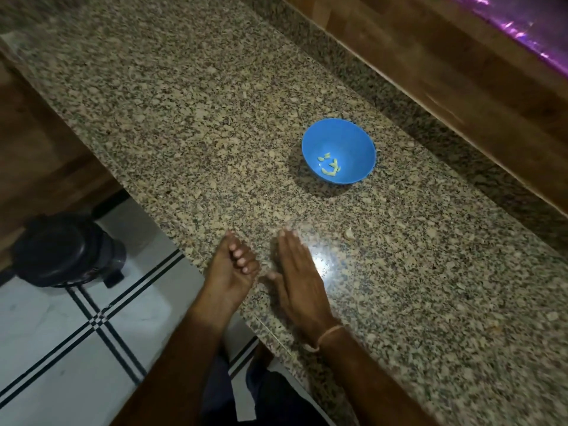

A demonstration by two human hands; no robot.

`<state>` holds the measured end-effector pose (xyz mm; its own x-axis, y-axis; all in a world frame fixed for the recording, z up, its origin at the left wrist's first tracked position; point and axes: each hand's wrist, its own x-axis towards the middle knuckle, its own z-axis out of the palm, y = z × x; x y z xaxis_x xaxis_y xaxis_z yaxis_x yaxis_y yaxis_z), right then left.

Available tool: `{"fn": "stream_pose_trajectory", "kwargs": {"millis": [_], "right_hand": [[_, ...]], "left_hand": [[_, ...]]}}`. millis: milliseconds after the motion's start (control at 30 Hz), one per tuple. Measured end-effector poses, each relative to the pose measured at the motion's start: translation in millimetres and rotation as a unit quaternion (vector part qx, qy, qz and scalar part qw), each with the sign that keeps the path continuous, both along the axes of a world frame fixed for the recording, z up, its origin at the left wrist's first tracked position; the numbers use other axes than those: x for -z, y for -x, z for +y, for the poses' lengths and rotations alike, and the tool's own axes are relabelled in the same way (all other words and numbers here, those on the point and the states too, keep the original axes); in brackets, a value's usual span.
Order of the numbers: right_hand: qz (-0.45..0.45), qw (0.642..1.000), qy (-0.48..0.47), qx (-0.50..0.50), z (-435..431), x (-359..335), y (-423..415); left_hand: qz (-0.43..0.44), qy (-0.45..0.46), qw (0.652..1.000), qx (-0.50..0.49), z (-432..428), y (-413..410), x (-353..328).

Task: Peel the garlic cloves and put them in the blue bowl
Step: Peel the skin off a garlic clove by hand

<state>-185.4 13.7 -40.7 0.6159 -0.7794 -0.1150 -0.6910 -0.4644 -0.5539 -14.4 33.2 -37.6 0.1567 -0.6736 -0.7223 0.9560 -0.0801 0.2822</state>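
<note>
Left hand (233,267) curled, right hand (298,279) flat on counter (184,118), cloves (330,168) in blue bowl (353,138)

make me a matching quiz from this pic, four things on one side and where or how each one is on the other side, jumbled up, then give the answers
Things
1. blue bowl
2. left hand
3. right hand
4. loose garlic piece

States
a. fingers straight, palm down over the counter
b. lies on the bare granite, outside the bowl
c. holds a few peeled cloves
d. fingers curled, at the counter's near edge

Pairs: 1-c, 2-d, 3-a, 4-b
</note>
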Motion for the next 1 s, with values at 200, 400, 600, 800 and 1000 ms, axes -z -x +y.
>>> {"fn": "stream_pose_trajectory", "kwargs": {"millis": [200, 400, 600, 800, 1000], "right_hand": [[0.137, 0.984, 0.077, 0.081, 2.1, 15.0, 13.1], [0.040, 0.997, 0.043, 0.044, -9.3, 12.6, -26.6], [-0.096, 0.991, 0.011, 0.089, -24.3, 9.5, -16.7], [-0.101, 0.987, 0.090, 0.087, -41.5, 6.4, -46.6], [0.000, 0.985, 0.164, 0.048, -50.4, 5.6, -52.5]], "left_hand": [[0.026, 0.014, 0.999, -0.019, 7.4, -4.6, -2.1], [0.020, 0.014, 1.000, -0.019, 10.7, -7.1, -7.4], [0.020, -0.003, 1.000, -0.021, 12.5, -9.7, -8.1], [0.006, -0.018, 1.000, -0.007, 10.9, -8.0, -8.9], [0.019, -0.013, 1.000, -0.004, 9.7, -10.6, -15.6]]}}
